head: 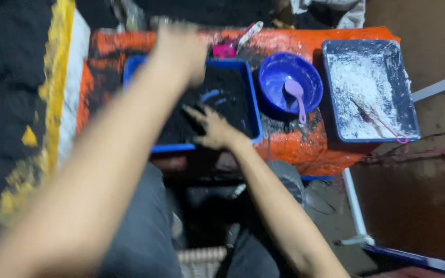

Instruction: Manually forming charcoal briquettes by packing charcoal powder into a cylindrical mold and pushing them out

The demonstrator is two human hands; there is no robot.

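We see our right hand lying flat in the blue tray of black powder, fingers spread toward ten o'clock, palm down, holding nothing that shows. Our left hand hangs blurred over the tray's far rim at about eleven o'clock; its grip we cannot tell, nor whether it has anything in it.

The tray sits on the orange counter, its long axis running roughly from six to twelve o'clock, tilted slightly right at the far end. At three o'clock of it stands a round blue bowl with a pink spoon, handle pointing to six. Further right lies a grey tray dusted with white powder, a thin pink tool resting in it.

In our judgement, working this powder well calls for a flat, spread palm, light even pressure, and slow strokes along the tray's length so nothing spills over the rim.
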